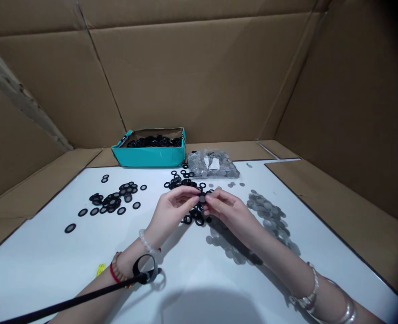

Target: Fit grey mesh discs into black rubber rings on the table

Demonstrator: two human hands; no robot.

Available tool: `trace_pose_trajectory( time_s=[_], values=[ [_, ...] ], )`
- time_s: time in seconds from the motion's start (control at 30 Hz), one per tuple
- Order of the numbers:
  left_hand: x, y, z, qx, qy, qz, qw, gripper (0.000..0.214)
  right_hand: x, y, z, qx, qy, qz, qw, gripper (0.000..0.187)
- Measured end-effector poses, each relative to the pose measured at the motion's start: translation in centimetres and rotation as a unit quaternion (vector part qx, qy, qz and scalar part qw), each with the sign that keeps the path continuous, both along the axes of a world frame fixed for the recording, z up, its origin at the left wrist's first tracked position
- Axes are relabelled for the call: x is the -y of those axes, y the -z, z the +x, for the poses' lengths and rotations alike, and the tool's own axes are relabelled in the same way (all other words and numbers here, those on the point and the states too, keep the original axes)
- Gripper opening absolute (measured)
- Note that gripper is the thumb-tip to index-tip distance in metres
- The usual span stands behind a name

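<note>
Both the left hand point(172, 204) and right hand point(231, 209) pinch one dark disc point(202, 198) mid-worktop point(188, 265), loose black rings point(186, 182) around 11. Decent open room towards 6 o'clock; cardboard walls point(212, 81) fence 10 through 2.

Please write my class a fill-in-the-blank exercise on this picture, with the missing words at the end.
1. The left hand and right hand hold a small round piece near loose rings coloured ____.
2. From the person's view, the turquoise box stands to the ____ of the plastic bag.
3. The loose grey discs lie on a table coloured ____.
4. The tall walls around the table are made of ____.

Missing words: black; left; white; cardboard.
</note>
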State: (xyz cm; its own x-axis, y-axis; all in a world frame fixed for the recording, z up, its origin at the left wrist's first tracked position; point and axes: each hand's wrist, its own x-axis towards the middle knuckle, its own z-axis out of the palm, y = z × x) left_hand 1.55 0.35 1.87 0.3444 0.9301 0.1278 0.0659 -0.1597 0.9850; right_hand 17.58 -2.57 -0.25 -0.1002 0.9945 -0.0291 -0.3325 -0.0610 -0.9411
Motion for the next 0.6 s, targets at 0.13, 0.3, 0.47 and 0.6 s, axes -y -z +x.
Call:
trace_pose_trajectory(
  time_s=[0.13,0.3,0.47,0.6],
  values=[
    [-0.26,0.27,-0.11,0.012,-0.004,-0.016,1.0,0.017,-0.08,0.01,-0.06,-0.045,-0.038,-0.046,0.997,0.018],
    [-0.11,0.2,-0.1,0.008,-0.006,-0.04,0.999,0.018,-0.03,0.06,0.19,-0.03,-0.05,-0.036,0.998,0.018],
    [0.17,0.01,0.0,0.012,0.019,-0.064,0.998,0.02,0.03,0.05,0.28,0.003,-0.059,-0.019,0.998,0.015],
    [0.23,-0.21,-0.07,0.02,0.048,-0.085,0.995,0.019,0.02,0.19,0.13,-0.004,-0.074,-0.013,0.997,0.017]
  ],
)
